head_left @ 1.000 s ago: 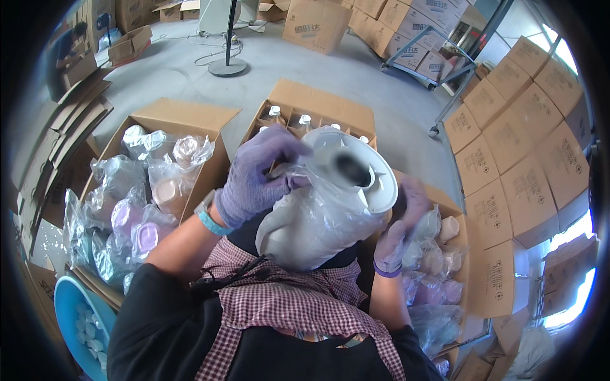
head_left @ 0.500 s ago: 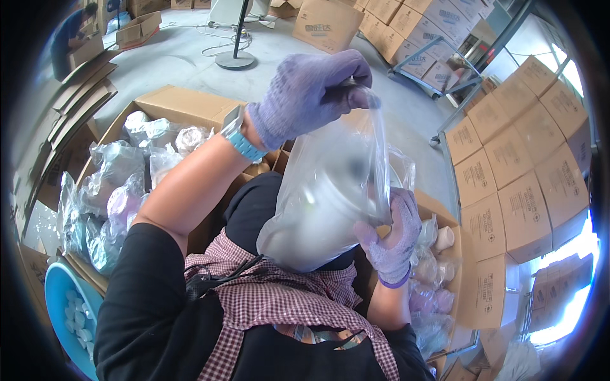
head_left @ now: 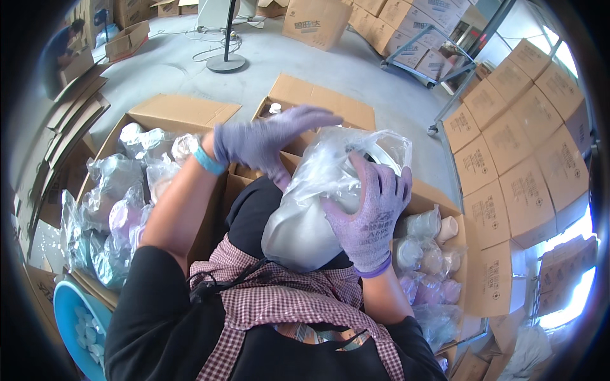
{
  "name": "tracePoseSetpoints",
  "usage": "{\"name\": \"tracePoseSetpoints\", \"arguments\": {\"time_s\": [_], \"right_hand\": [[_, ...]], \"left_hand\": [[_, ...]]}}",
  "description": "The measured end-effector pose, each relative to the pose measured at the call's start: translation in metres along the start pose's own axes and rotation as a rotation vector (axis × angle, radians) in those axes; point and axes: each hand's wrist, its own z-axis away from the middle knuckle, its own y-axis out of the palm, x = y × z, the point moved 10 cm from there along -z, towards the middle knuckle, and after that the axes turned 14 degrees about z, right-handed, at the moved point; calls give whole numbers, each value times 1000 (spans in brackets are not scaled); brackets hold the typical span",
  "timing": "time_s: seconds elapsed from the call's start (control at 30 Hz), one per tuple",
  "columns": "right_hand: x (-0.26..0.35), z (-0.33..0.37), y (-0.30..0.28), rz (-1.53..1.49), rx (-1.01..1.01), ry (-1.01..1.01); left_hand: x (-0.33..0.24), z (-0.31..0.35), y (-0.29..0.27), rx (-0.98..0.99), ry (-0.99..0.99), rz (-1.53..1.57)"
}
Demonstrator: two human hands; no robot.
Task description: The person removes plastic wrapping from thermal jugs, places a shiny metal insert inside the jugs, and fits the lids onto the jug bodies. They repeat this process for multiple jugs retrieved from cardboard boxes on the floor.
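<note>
The person's left hand (head_left: 257, 145), in a purple-grey glove, was open beside the top of a clear plastic bag (head_left: 318, 166), its fingers stretched out and its thumb apart. It was a little blurred, and I could not tell whether the thumb touched the plastic. The right hand (head_left: 370, 219), gloved alike, lay against the near right side of the bag with its fingers spread over it; how firmly it gripped, I could not tell. Inside the bag, just left of the right thumb, a rounded white object (head_left: 295, 244) showed, tilted over the lap, above a checked apron (head_left: 279, 303).

To the left of the left forearm stood an open carton (head_left: 184, 109) full of bagged pastel things (head_left: 111, 178), and nearer the person's body was a blue bucket (head_left: 67, 301) of small white pieces (head_left: 89, 327). Just beyond the left hand was a second carton (head_left: 330, 105), with a white cap (head_left: 275, 108) showing. Near the right hand, on its outer side, a third carton (head_left: 435, 198) held more wrapped cups (head_left: 429, 260). Farther right rose a stack of closed boxes (head_left: 527, 165). Well beyond both hands, a black pole stood on a round base (head_left: 226, 62).
</note>
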Motion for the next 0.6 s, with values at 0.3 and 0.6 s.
{"name": "tracePoseSetpoints", "arguments": {"time_s": [0.3, 0.6], "right_hand": [[17, 9, 5, 145, -165, -6], [-3, -3, -2, -184, -104, 22]], "left_hand": [[9, 11, 15, -397, -20, 60], [39, -5, -2, -233, -97, 477]]}}
